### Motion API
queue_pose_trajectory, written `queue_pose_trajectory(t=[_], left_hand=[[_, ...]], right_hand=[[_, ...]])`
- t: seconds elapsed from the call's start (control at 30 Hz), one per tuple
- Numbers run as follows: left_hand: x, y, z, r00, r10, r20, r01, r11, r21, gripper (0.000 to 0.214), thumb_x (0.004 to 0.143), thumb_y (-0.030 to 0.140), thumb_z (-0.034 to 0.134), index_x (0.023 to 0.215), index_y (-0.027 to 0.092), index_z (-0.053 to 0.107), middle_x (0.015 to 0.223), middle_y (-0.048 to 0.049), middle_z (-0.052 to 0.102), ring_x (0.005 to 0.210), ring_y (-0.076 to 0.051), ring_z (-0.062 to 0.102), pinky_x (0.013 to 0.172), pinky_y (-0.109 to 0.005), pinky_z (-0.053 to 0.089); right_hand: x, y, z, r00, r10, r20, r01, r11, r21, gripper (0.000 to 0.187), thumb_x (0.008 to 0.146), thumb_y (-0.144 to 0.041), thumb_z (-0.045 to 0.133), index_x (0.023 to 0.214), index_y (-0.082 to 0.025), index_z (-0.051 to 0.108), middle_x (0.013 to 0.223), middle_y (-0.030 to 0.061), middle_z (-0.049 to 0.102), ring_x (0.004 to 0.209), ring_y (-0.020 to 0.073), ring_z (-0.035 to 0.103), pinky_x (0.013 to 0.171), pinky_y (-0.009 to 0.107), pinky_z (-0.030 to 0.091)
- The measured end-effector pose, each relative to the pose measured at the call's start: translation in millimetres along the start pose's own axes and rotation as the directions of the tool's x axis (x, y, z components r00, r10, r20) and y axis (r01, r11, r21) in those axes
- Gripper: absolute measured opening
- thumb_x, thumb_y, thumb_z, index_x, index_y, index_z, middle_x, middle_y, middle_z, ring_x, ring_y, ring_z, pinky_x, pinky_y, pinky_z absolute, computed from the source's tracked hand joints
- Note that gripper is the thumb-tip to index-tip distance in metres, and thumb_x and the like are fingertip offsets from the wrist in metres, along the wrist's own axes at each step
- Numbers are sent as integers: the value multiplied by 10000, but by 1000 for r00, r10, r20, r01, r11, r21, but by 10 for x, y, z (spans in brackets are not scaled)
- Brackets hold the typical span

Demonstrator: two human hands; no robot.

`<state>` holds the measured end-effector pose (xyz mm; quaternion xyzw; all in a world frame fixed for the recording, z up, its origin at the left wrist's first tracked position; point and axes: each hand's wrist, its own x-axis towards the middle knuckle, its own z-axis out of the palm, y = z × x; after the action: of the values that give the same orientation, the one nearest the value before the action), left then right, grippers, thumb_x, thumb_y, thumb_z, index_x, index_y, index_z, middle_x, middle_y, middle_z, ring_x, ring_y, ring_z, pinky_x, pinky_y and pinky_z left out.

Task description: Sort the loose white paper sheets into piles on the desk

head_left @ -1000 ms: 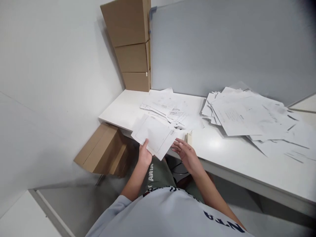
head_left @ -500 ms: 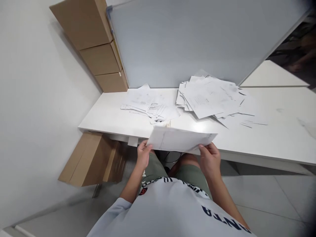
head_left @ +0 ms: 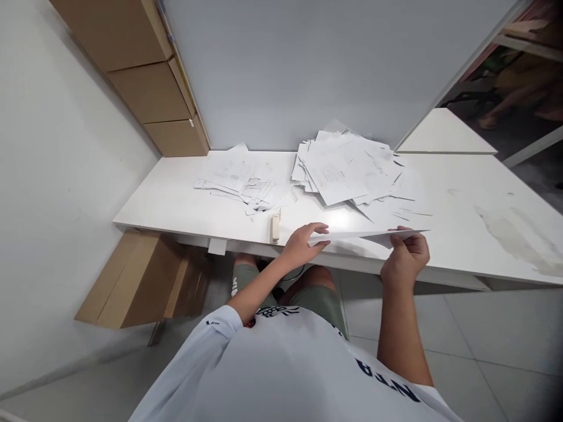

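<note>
Sheets of paper (head_left: pixel 352 235) are held nearly edge-on above the desk's front edge. My right hand (head_left: pixel 405 255) pinches their right end between thumb and fingers. At the left end, my left hand (head_left: pixel 305 243) has thumb and fingers apart, with the paper's edge between them; whether it touches the paper is hard to see. Left of that hand, a small beige stapler (head_left: pixel 275 227) stands at the desk's front edge. A large untidy pile of printed papers (head_left: pixel 347 167) lies behind the held sheets. Farther left is a smaller spread of papers (head_left: pixel 233 176).
The white desk (head_left: pixel 149 199) runs along a grey partition panel (head_left: pixel 308 70). Cardboard boxes (head_left: pixel 145 94) are stacked at its back left, and more boxes (head_left: pixel 127 281) sit under its left end. Beyond the panel at right, part of another person (head_left: pixel 501 108) shows.
The paper has moved right and turned from face-up to nearly edge-on. My left hand has loosened its pinch and spread its fingers. The stapler, partly covered before, now shows fully.
</note>
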<state>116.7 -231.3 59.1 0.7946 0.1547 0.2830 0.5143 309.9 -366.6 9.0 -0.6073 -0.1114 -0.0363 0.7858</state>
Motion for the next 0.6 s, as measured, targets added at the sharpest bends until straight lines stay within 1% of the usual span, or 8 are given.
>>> queue_pose_trajectory(t=[0.07, 0.17, 0.27, 0.33, 0.43, 0.53, 0.6], left_hand=[[65, -127, 140, 999, 10, -48, -12, 999, -36, 236, 872, 266, 615, 1106, 230, 624, 1079, -72, 691, 1054, -207, 627, 928, -348, 477], [132, -330, 265, 995, 21, -95, -30, 995, -93, 186, 861, 279, 633, 1036, 217, 642, 1087, -75, 676, 1077, -206, 612, 976, -366, 449], [171, -464, 314, 999, 14, -47, -20, 991, -134, 222, 819, 301, 695, 1018, 213, 650, 1118, -90, 659, 1136, -225, 585, 1003, -375, 433], [186, -479, 316, 1000, 13, -24, -17, 985, -174, 187, 839, 321, 675, 985, 206, 662, 1081, -91, 667, 1105, -219, 601, 986, -360, 444], [175, -358, 254, 1000, -21, -19, 17, 982, -190, 199, 898, 362, 590, 963, 198, 682, 1019, -86, 683, 1018, -205, 628, 933, -333, 469], [71, -86, 89, 997, -73, 37, 76, 991, -113, 230, 906, 383, 571, 983, 212, 705, 1019, -80, 692, 990, -215, 633, 903, -323, 477], [-85, 115, -65, 992, -97, 83, 103, 992, -72, 232, 913, 373, 555, 1013, 237, 715, 1042, -72, 699, 1004, -220, 634, 912, -323, 476]], right_hand=[[13, 102, -9, 1000, 8, 6, -8, 1000, -14, 268, 613, -343, 700, 808, -227, 559, 798, -25, 577, 854, 191, 585, 855, 380, 488], [37, 230, 3, 997, 60, 52, -59, 998, -27, 260, 612, -342, 673, 800, -229, 534, 787, -31, 565, 842, 182, 577, 850, 374, 475], [142, 259, 51, 986, 115, 125, -109, 993, -51, 233, 605, -332, 643, 782, -224, 537, 783, -27, 565, 819, 177, 570, 834, 369, 465], [237, 226, 87, 977, 108, 183, -98, 993, -62, 200, 617, -305, 628, 781, -222, 551, 808, -15, 584, 858, 183, 574, 849, 369, 456], [327, 153, 111, 956, 86, 280, -76, 996, -47, 171, 641, -263, 616, 798, -224, 560, 855, -1, 618, 928, 187, 586, 900, 376, 441], [284, 66, 102, 919, 111, 378, -112, 994, -21, 170, 637, -250, 642, 780, -223, 552, 834, -7, 626, 920, 182, 610, 932, 385, 434], [186, -15, 96, 895, 119, 430, -127, 992, -10, 173, 645, -267, 661, 765, -226, 543, 811, -8, 626, 905, 186, 624, 939, 396, 440]])
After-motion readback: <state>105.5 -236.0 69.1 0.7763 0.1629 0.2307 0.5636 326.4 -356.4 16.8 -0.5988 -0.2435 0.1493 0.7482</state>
